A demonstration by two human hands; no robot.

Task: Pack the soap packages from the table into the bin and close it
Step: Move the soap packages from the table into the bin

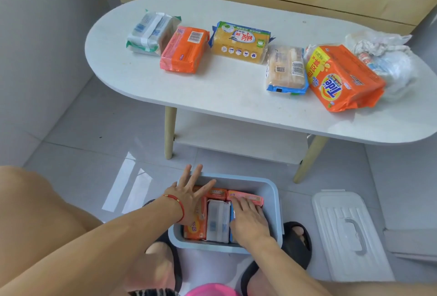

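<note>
blue bin (272, 191) packages partly hidden under spread left hand (189, 197), flat right hand (248, 220).

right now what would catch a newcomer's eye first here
Probably the bright orange Tide pack at the right end of the white table, in a row of soap packages. Next, both hands in the blue bin on the floor: left hand spread open, right hand pressing packages down.

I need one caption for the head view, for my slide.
Both hands press soap packages into the pale blue plastic bin; five remain on the white oval table.
</note>
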